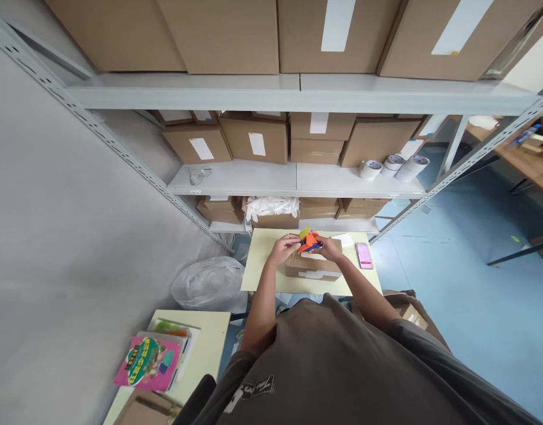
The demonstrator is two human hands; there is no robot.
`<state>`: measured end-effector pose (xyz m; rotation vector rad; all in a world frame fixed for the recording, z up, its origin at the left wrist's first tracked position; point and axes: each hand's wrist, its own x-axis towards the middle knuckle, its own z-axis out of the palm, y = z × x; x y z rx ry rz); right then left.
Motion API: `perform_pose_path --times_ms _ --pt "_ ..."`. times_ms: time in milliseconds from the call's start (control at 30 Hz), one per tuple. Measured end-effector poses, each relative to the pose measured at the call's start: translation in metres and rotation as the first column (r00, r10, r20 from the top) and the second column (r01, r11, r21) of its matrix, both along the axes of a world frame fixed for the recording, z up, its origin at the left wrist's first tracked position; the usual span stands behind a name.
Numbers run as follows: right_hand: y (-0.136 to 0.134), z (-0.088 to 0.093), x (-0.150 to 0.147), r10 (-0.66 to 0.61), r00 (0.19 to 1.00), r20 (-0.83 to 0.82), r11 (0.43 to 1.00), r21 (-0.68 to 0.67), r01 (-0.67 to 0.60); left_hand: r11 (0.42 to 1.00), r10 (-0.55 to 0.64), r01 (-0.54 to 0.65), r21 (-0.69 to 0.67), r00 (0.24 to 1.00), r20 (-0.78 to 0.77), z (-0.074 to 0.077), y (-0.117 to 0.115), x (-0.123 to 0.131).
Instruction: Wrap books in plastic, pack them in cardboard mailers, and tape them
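Note:
My right hand (328,248) is closed on an orange, blue and yellow tape dispenser (309,239), held over a cardboard box (313,267). My left hand (285,248) is at the dispenser's left side, its fingers pressed together near the orange part; what they hold, if anything, is too small to make out. The box lies on a pale yellow table (260,260), with a white label strip along its near side. A pink-screened phone (364,256) lies to the right of the box, and a white paper (343,239) is behind it.
Ahead stands a metal shelf (236,177) with cardboard boxes (254,139), tape rolls (370,170) and white gloves (272,206). A clear plastic bag (209,283) is left of the table. Books (150,361) lie on a side table (212,336). An open carton (413,313) sits at the right.

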<state>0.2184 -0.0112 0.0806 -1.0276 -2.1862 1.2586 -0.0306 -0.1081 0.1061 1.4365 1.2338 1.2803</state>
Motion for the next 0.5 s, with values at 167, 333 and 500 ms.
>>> perform_pose_path --times_ms 167,333,500 --pt "0.002 0.005 -0.002 0.001 0.99 -0.141 0.998 -0.068 -0.011 0.998 0.061 -0.059 0.025 0.995 -0.081 0.014 0.001 0.008" --pt "-0.002 0.008 -0.004 0.0 0.982 -0.19 0.994 -0.104 -0.02 0.997 0.065 -0.06 0.043 0.991 -0.121 0.027 0.003 0.012" --pt "-0.009 0.01 -0.008 0.004 0.978 -0.207 0.995 -0.097 -0.025 0.992 0.117 -0.111 0.055 0.984 -0.131 0.033 0.004 0.016"
